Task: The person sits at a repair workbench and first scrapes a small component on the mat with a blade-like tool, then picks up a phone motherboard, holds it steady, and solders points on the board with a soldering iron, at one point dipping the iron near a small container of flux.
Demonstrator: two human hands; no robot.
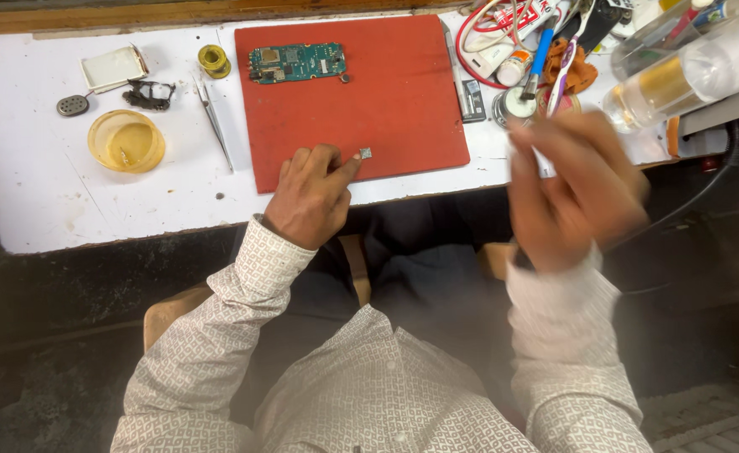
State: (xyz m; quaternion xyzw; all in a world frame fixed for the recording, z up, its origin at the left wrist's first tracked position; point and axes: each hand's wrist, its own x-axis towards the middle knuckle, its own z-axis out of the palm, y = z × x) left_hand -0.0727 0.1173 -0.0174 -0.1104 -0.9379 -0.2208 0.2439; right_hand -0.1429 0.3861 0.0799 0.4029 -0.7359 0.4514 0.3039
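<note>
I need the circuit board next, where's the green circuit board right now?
In the head view, the green circuit board lies at the far left corner of the red mat, just right of the yellow solder spool.

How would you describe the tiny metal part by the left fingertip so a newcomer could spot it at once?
Start at the red mat in the middle of the white table. Go to its near edge, where the left hand rests with its forefinger stretched out. At that fingertip lies the small silvery square part, far smaller than the green circuit board at the mat's far corner, and grey rather than green.
</note>
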